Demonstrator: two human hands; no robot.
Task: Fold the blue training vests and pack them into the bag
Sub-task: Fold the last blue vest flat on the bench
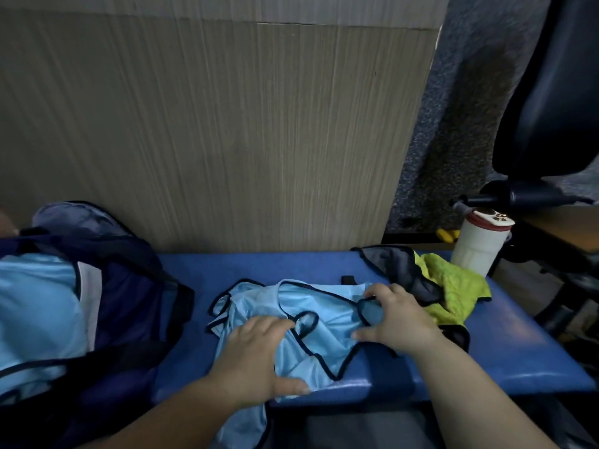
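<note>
A light blue training vest (327,322) with dark trim lies crumpled on the blue padded bench (505,348), one end hanging over the front edge. My left hand (259,354) rests on its left part with the fingers spread flat. My right hand (393,319) lies on its right side, fingers bent down over the dark-edged strap; whether they pinch the strap I cannot tell. A dark navy bag (129,306) stands open at the left, with light blue vests (35,306) inside it.
A grey vest (402,270) and a yellow-green vest (460,286) lie heaped at the bench's right end. A white bottle (479,244) with a red-rimmed lid stands behind them. A wood-grain panel (210,124) rises behind the bench. A black chair (551,92) is at the right.
</note>
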